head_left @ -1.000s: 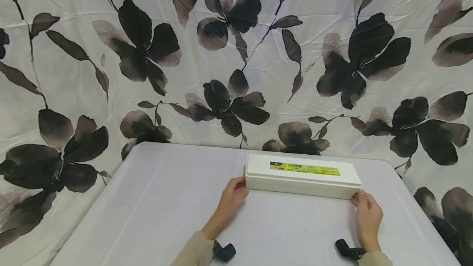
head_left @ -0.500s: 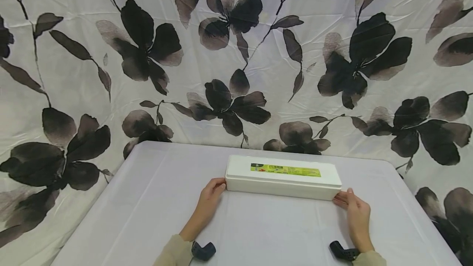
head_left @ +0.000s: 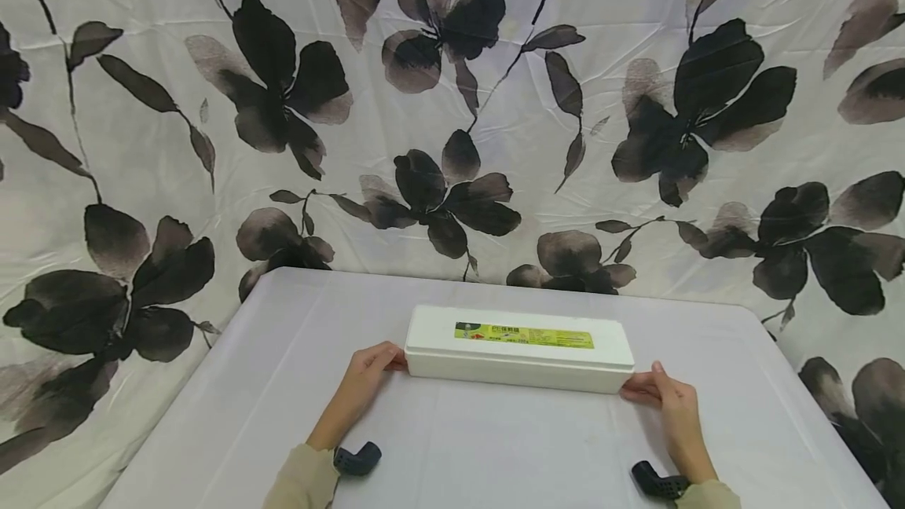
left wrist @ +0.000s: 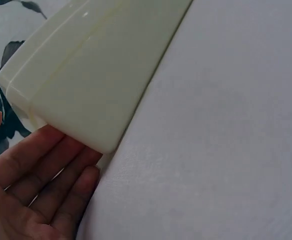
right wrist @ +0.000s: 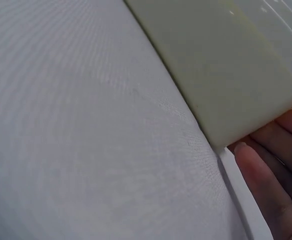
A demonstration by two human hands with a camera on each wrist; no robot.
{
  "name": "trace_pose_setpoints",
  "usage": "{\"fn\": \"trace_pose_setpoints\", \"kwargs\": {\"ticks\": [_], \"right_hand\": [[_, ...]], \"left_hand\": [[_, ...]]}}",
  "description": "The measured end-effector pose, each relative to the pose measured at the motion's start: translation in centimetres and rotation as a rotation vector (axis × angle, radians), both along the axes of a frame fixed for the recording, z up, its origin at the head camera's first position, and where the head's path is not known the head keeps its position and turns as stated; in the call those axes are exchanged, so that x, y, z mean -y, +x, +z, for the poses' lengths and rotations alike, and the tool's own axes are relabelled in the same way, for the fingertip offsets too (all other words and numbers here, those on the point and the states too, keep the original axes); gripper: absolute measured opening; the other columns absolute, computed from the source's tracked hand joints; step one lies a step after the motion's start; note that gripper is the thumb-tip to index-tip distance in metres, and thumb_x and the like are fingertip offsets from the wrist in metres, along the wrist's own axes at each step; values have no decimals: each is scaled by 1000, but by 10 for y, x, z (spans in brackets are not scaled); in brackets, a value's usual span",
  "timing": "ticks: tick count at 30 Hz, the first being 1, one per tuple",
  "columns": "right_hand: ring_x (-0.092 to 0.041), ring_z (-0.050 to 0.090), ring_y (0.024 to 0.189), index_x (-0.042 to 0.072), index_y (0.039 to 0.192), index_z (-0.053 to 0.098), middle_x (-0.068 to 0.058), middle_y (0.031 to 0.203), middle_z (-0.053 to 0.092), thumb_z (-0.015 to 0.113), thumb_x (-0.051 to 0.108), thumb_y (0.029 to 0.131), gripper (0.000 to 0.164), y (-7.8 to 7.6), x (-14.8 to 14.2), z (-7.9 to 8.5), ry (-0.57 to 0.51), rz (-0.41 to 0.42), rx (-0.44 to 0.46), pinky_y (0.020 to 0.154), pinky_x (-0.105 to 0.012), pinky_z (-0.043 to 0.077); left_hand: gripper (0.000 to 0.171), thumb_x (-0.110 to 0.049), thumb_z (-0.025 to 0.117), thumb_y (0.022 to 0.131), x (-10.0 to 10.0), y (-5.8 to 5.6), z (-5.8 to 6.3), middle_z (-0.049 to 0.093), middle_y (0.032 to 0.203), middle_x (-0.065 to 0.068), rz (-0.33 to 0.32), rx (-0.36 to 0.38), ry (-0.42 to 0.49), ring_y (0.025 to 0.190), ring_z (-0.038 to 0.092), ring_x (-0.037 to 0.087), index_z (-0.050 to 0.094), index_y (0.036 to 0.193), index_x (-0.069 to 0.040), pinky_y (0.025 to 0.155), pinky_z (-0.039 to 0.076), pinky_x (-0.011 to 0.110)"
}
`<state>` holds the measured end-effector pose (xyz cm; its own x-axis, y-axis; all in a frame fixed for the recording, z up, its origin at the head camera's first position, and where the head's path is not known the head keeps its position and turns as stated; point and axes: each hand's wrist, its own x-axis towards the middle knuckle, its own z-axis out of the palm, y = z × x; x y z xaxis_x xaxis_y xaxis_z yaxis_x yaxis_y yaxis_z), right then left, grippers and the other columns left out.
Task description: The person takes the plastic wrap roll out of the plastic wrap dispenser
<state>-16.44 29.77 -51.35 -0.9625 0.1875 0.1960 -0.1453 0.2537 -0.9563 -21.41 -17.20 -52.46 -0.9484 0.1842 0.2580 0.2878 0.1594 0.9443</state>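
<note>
A long white cling film box (head_left: 519, 377) with a yellow-green label on its lid lies on the white-covered table. Its lid is down. At the box's left end is my left hand (head_left: 366, 374), its extended fingertips touching the end wall. My right hand (head_left: 670, 399) touches the opposite end with its fingertips, thumb raised. Up close in the left wrist view, the fingers (left wrist: 51, 165) lie nearly straight against the box's lower end (left wrist: 96, 95). The right wrist view has similarly extended fingers (right wrist: 261, 175) at the other end of the box (right wrist: 221, 75).
The white tablecloth (head_left: 283, 383) spreads around the box on all sides. Behind the table hangs a pale curtain (head_left: 396, 116) with dark flowers. Dark curved devices (head_left: 357, 459) are strapped at both wrists.
The box has slid left along the table and, lately, a little nearer to me. Both hands have moved with it, staying at its two ends.
</note>
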Motion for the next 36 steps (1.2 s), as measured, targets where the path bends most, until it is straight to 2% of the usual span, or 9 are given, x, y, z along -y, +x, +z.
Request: {"fn": "trace_pose_setpoints", "kwargs": {"ticks": [5,11,18,22,27,30,36], "right_hand": [[-17,74,75,-23,92,66,-11,81,74,32,21,110,58,-1,4,1,-53,93,-36,69,-33,59],[-22,74,71,-21,87,66,-13,79,74,31,19,110,58,-1,7,3,-50,146,-57,68,-33,60],[-22,72,65,-15,82,68,-10,75,73,30,21,110,60,0,8,4,15,139,-19,65,-31,59],[-22,71,64,-12,82,69,-8,74,73,28,23,110,61,1,6,4,53,123,-6,64,-30,59],[-20,69,58,-13,78,68,-5,68,70,28,21,110,61,3,5,4,28,112,-15,59,-28,58],[-19,67,55,-14,74,66,-4,66,69,28,17,110,61,4,4,2,-15,133,-29,56,-29,57],[-17,65,54,-14,72,64,-3,65,68,28,13,109,59,3,4,0,-65,171,-46,55,-28,56]], "left_hand": [[33,-11,45,105,8,0,2,71,92,12,43,61,2,86,68,17,71,92,4,84,53,27],[35,-12,43,106,14,2,0,72,92,13,30,60,18,83,69,17,70,96,8,80,56,30],[37,-13,42,107,21,10,2,69,95,21,-46,13,43,83,70,21,69,99,12,78,58,33],[37,-12,42,107,22,11,2,70,94,19,-69,-10,56,83,69,19,69,97,12,77,58,32],[38,-10,44,105,19,11,2,72,81,9,-27,-9,32,75,68,16,72,87,7,76,55,28],[40,-10,44,105,18,12,3,70,72,8,1,-1,17,69,66,17,72,78,3,73,53,28],[44,-10,43,105,19,12,1,69,68,4,-11,-10,18,65,65,18,71,74,1,69,53,29]]}}
